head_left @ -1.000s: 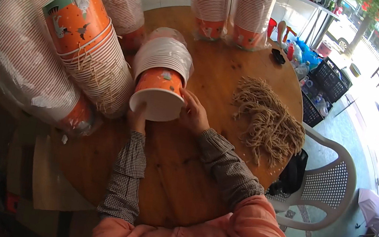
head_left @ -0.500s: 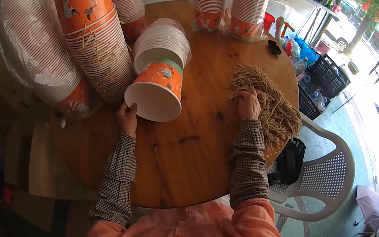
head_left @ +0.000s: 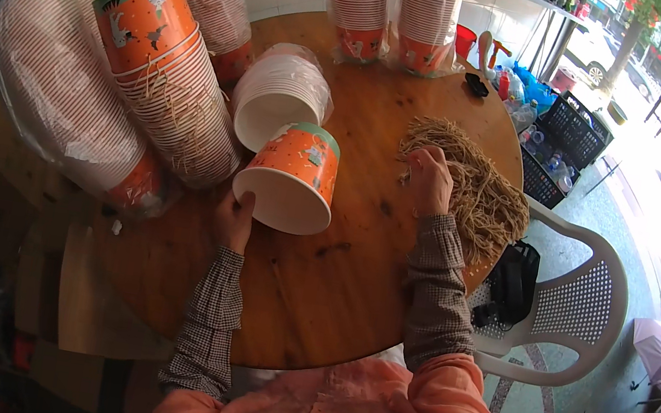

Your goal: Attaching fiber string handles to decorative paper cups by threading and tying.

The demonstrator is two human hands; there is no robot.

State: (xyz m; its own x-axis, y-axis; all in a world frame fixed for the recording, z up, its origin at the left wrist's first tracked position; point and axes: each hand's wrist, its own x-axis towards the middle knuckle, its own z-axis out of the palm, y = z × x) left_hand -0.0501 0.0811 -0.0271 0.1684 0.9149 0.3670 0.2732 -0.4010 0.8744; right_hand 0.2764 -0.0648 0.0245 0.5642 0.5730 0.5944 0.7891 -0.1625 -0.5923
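Left hand: clamped on the rim of an orange tub, thumb at the rim's left side. Tub is tilted, white mouth facing the wearer, green-edged base pointing away; it is over the middle-left of the round table. From where I stand, cannot tell whether it touches the wood.

Right hand: at the left edge of a heap of tan strands, fingers curled in. Cannot tell whether a strand is pinched between them. Heap lies on the table's right side.

Just behind the tub: a wrapped pack of nested tubs on its side, open end toward the wearer. Left of it: a leaning stack, strands draped across its rims. Farther left: a wrapped stack, also leaning. Two wrapped columns stand upright at the far edge.

Right of table: white chair, black bag on its seat.
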